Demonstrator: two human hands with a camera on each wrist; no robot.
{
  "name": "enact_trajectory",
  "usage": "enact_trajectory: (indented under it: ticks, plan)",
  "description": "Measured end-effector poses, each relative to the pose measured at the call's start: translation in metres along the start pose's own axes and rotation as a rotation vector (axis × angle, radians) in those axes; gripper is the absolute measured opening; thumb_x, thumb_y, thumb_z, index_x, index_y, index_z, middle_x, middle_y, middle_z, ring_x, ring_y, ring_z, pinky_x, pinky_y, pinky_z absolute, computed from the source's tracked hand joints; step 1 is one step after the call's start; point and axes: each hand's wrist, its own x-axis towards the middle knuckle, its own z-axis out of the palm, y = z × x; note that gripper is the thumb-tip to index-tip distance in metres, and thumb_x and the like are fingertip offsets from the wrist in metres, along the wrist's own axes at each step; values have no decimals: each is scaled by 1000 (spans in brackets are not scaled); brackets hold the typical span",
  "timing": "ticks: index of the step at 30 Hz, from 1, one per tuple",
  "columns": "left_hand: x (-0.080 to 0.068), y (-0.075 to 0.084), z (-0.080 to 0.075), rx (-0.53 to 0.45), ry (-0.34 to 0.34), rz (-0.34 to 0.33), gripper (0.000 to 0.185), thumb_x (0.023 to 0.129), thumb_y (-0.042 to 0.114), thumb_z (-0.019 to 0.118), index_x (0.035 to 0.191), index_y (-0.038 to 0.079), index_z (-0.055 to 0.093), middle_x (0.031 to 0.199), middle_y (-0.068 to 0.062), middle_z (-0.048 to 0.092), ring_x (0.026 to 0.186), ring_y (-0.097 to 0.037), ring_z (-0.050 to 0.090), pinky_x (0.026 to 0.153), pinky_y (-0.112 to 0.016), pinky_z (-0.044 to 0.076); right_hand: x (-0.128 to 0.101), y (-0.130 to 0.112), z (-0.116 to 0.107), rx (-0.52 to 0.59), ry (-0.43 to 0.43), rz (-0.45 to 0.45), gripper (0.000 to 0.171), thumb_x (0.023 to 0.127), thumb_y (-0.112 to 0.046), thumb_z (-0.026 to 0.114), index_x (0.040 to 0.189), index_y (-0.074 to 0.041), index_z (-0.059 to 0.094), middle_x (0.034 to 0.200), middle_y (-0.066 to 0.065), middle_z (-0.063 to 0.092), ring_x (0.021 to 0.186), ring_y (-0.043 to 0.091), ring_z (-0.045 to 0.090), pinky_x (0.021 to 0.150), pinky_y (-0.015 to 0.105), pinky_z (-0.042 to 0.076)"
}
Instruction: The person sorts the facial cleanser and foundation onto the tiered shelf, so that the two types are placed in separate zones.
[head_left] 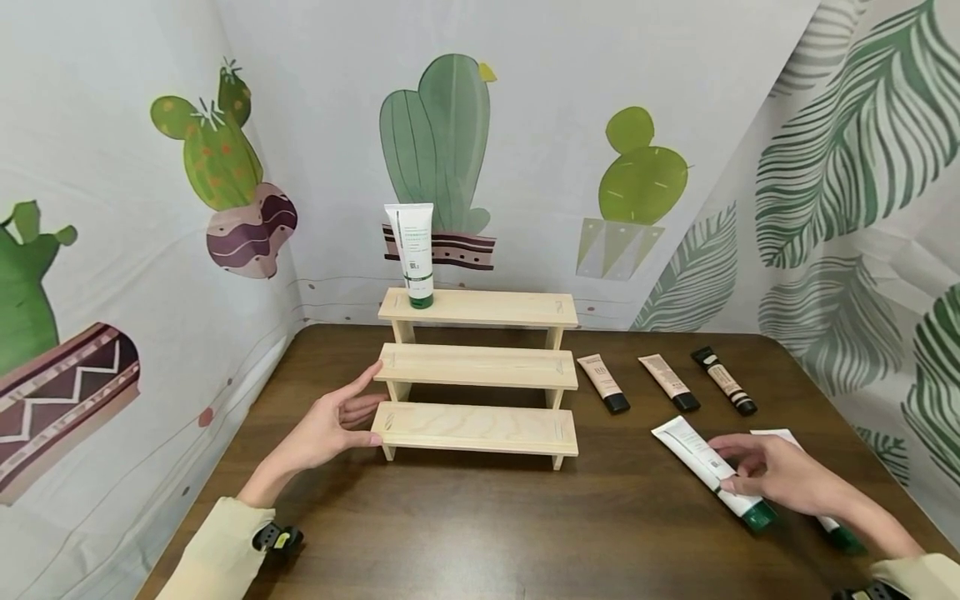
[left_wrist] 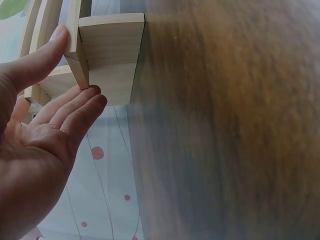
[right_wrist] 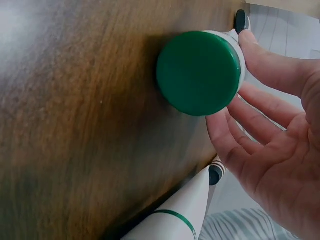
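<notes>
A small wooden step shelf [head_left: 477,371] with three tiers stands toward the back of the dark wooden table [head_left: 480,525]. The left hand [head_left: 330,425] is at the shelf's left end, its fingers straight and relaxed; the thumb lies against the end of the middle tier and the fingertips [left_wrist: 92,97] touch the edge of the lowest one, holding nothing.

On the top tier, at its left end, a white tube [head_left: 414,254] stands upright on its green cap.

To the right of the shelf, the right hand [head_left: 780,475] rests on a second white tube with a green cap [head_left: 701,460], which lies flat on the table. The wrist view shows the fingers [right_wrist: 265,57] bent around the tube just behind its cap [right_wrist: 199,73]; the tube is still down on the wood. Another white tube [head_left: 828,521] lies just beside it, mostly hidden under the hand.

Farther back, three slim tubes lie side by side: two beige ones [head_left: 602,382] [head_left: 667,381] and a black one [head_left: 723,381].
</notes>
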Motion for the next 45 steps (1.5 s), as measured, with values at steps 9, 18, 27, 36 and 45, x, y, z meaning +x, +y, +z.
enact_trajectory:
  ticks: [9, 18, 27, 36, 45]
  plan:
    - [2, -1, -1, 19, -4, 12, 101, 73, -2, 79, 152, 23, 22, 154, -2, 23, 125, -31, 47, 99, -45, 42, 0, 1, 1, 20, 0, -13, 46, 84, -10, 73, 123, 6, 55, 81, 1, 64, 64, 10, 58, 48, 23, 44]
    - [0, 0, -1, 20, -1, 6, 101, 73, -2, 80, 153, 23, 22, 155, 1, 22, 125, -30, 47, 99, -46, 41, 3, 5, 4, 41, -17, -52, 45, 84, -4, 71, 125, 5, 55, 82, -1, 65, 68, 12, 60, 50, 23, 46]
    - [0, 1, 0, 16, -2, -5, 102, 73, -1, 80, 153, 24, 22, 154, -2, 24, 125, -31, 47, 98, -43, 42, 4, 2, -2, 72, -86, 20, 45, 87, -8, 68, 129, 3, 52, 93, 5, 64, 73, 14, 61, 55, 24, 47]
    - [0, 0, 1, 10, -6, 12, 101, 73, -3, 79, 153, 22, 22, 155, -3, 23, 125, -31, 46, 99, -47, 41, 11, 1, -2, 96, -95, 88, 54, 82, -10, 73, 129, 4, 51, 92, 8, 64, 72, 13, 60, 55, 27, 50]
    - [1, 0, 0, 5, 4, 16, 102, 72, -4, 79, 153, 22, 22, 153, -4, 27, 125, -36, 45, 98, -47, 42, 15, 0, -4, 97, -112, 121, 50, 81, 0, 67, 129, 2, 52, 111, 15, 62, 82, 15, 64, 61, 26, 52]
